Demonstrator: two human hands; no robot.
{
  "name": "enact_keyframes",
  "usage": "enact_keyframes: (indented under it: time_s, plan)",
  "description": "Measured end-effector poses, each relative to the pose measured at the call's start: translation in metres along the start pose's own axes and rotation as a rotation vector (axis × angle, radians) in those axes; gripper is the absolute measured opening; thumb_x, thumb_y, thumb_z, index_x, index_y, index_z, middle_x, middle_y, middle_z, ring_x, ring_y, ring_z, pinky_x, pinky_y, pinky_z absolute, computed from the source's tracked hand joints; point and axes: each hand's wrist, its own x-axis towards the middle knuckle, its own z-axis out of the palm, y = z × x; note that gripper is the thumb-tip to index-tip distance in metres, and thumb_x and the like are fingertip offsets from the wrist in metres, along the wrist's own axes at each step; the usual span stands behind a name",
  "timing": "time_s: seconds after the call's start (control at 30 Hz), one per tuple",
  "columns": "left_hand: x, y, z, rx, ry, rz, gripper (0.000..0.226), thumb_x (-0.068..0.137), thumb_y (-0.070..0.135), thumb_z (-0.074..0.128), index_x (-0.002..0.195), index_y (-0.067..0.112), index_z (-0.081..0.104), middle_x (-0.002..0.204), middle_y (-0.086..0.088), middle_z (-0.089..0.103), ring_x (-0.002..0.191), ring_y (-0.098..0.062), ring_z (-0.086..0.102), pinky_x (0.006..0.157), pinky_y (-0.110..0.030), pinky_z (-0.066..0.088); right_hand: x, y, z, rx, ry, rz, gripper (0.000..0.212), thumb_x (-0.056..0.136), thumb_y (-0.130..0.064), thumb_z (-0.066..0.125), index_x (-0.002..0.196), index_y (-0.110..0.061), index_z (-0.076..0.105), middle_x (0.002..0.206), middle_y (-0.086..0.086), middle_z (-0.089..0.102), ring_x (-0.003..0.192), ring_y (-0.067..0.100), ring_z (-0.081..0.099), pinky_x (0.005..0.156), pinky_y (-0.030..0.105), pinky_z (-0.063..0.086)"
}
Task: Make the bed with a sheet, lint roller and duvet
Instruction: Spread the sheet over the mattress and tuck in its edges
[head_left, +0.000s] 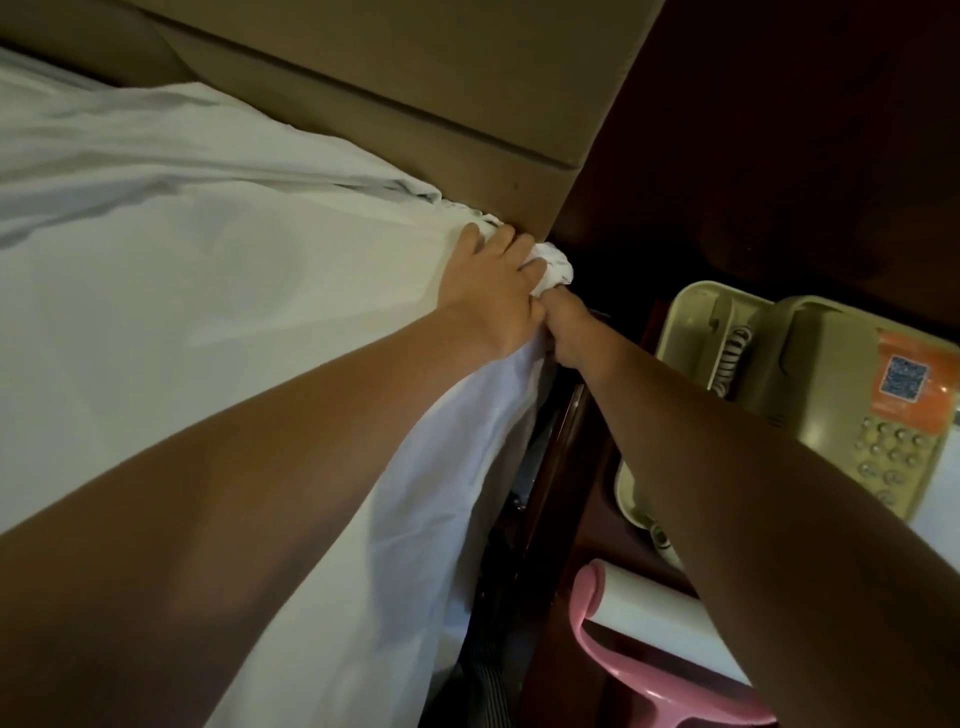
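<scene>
Clutching bunched sheet (208, 291) corner at headboard (415, 119) w/ L grip (493, 296) & R grip (569, 338)

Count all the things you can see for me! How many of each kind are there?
Hands: 2, the left hand and the right hand
White sheet: 1, its bunched corner gripped by both hands
Pink-handled lint roller: 1
Beige telephone: 1
Total: 5
</scene>
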Motion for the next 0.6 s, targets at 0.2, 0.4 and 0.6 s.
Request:
enact_keyframes:
  time_s: [0.2,0.4,0.6]
  plan:
    - [0.020,0.019,-0.005,0.062,-0.143,-0.112,0.044,0.098,0.040,0.026,0.135,0.024,0.045,0.138,-0.002,0.031,0.131,-0.023,0.022,0.111,-0.047,0.010,-0.009,0.008,-0.008,-0.316,0.391,-0.284,0.035,0.098,-0.012,0.038,0.132,-0.004,0.043,0.133,0.016,0.048,0.119,0.031,0.048,0.093,0.033,0.038]
    - [-0.003,-0.006,0.005,-0.164,0.284,0.020,0.043,0.081,0.032,0.043,0.110,0.008,0.064,0.109,-0.011,0.063,0.109,-0.028,0.056,0.094,-0.034,0.027,-0.015,0.016,-0.009,-0.400,0.143,-0.645,0.043,0.092,-0.003,0.039,0.132,-0.012,0.050,0.125,0.012,0.057,0.115,0.028,0.053,0.102,0.039,0.040]
    - [0.011,-0.004,-0.004,-0.011,-0.032,-0.047,0.054,0.087,0.039,0.042,0.135,0.013,0.043,0.137,-0.003,0.042,0.132,-0.020,0.031,0.112,-0.039,0.012,-0.016,-0.005,-0.013,-0.400,-0.107,-0.386,0.039,0.102,-0.007,0.031,0.141,-0.003,0.035,0.130,0.016,0.049,0.121,0.028,0.047,0.093,0.020,0.042]
